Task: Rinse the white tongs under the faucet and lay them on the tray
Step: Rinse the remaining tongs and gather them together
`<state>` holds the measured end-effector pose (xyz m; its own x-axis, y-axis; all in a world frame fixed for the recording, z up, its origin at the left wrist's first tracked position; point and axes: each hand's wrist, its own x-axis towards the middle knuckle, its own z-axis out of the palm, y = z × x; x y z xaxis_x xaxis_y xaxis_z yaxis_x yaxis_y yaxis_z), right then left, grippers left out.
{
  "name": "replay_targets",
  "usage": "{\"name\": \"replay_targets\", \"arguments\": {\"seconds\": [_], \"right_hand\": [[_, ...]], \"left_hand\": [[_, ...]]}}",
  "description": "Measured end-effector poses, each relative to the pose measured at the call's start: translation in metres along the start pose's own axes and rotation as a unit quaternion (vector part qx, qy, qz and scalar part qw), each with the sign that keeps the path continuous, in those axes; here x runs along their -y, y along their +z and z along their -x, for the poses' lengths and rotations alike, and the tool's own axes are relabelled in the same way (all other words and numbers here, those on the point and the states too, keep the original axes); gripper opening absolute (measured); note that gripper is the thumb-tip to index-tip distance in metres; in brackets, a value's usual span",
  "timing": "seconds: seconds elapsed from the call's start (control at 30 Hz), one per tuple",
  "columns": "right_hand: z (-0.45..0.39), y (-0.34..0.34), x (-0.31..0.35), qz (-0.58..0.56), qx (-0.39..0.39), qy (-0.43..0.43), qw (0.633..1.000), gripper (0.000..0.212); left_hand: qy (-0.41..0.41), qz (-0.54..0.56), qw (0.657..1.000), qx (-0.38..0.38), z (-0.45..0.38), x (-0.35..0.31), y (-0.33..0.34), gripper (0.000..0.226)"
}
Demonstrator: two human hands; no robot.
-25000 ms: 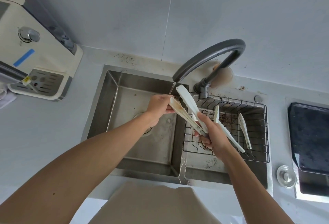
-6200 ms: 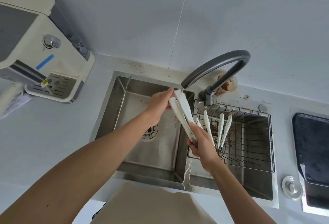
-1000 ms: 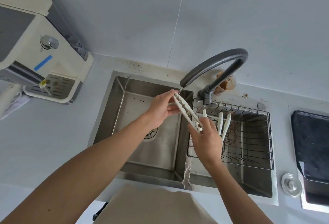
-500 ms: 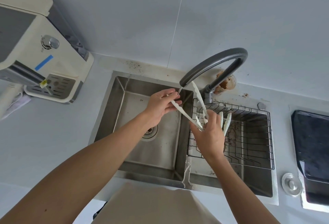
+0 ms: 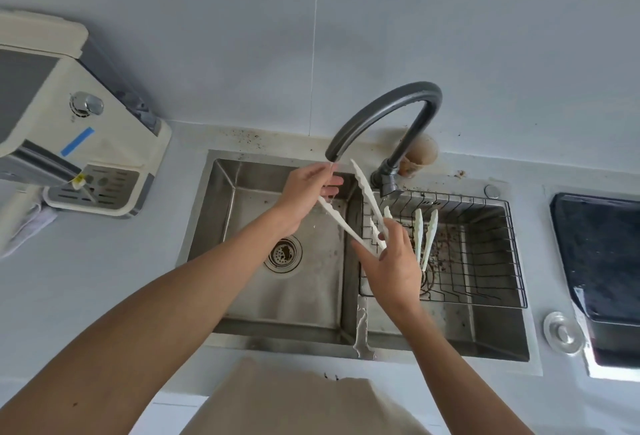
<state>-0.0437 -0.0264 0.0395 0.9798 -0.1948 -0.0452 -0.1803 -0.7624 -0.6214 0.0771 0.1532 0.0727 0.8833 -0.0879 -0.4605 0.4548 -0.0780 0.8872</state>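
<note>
A pale grey countertop (image 5: 104,279) carries a stainless steel double-basin sink (image 5: 277,296), and a cream-coloured countertop water dispenser (image 5: 69,144) sits at its left end. In the right basin hangs a black wire drying rack (image 5: 485,261), which is probably the tray the task means; another pair of white tongs (image 5: 426,237) already stands in it. A dark grey arched faucet (image 5: 381,112) reaches over the left basin, and a thin stream of water falls from its spout. Beneath that spout, the person holds the white plastic scalloped tongs (image 5: 360,206), spread wide in a V. The right hand (image 5: 391,268) pinches the hinge end with thumb and fingertips while the other fingers stay loosely extended. The left hand (image 5: 304,192) closes its fingers around the tip of the lower arm, right in the stream; the upper arm points free toward the faucet base. The tongs look light and fairly stiff, with springy arms, and wet plastic is likely slippery, so the hinge end, where both arms meet, seems the surest place to grip. Rinsing appears to be under way, and the laying down is not yet done.
</note>
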Motion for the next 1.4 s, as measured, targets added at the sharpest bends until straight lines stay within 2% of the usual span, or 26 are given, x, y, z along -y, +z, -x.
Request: {"name": "replay_targets", "arguments": {"seconds": [0.13,0.23,0.47,0.67,0.77,0.93,1.0,1.07,1.13,1.3,1.4], "right_hand": [[0.011,-0.008,-0.012,-0.021,0.009,0.043,0.999,0.063],[0.018,-0.012,-0.015,-0.019,0.012,0.054,0.998,0.061],[0.032,-0.015,-0.023,-0.043,0.020,0.079,0.996,0.055],[0.042,-0.018,-0.039,-0.082,0.027,0.109,0.990,0.061],[0.046,-0.023,-0.045,-0.124,0.023,0.132,0.983,0.053],[0.051,-0.034,-0.052,-0.226,0.023,0.199,0.954,0.048],[0.053,-0.037,-0.056,-0.237,0.020,0.210,0.948,0.049],[0.054,-0.040,-0.060,-0.243,0.014,0.219,0.945,0.051],[0.053,-0.041,-0.066,-0.247,0.009,0.229,0.942,0.054],[0.047,-0.050,-0.080,-0.242,0.011,0.233,0.942,0.058],[0.041,-0.057,-0.088,-0.259,0.010,0.239,0.936,0.047]], "left_hand": [[0.033,-0.082,0.995,0.037,0.010,-0.001,0.006,0.037],[0.053,-0.114,0.991,0.035,0.011,-0.001,0.008,0.043],[0.053,-0.172,0.982,0.066,0.010,-0.007,0.008,0.056],[0.079,-0.220,0.972,0.030,0.008,-0.008,0.020,0.056],[0.056,-0.205,0.976,0.038,0.012,-0.002,0.025,0.083],[-0.019,-0.126,0.991,0.047,0.021,0.017,0.041,0.091],[-0.049,-0.133,0.988,0.060,0.029,0.023,0.050,0.082],[-0.055,-0.148,0.983,0.094,0.038,0.027,0.063,0.055],[-0.071,-0.141,0.979,0.128,0.046,0.033,0.079,0.038],[-0.133,-0.076,0.971,0.183,0.047,0.048,0.123,0.030],[-0.137,-0.083,0.971,0.180,0.043,0.057,0.150,0.028]]}}
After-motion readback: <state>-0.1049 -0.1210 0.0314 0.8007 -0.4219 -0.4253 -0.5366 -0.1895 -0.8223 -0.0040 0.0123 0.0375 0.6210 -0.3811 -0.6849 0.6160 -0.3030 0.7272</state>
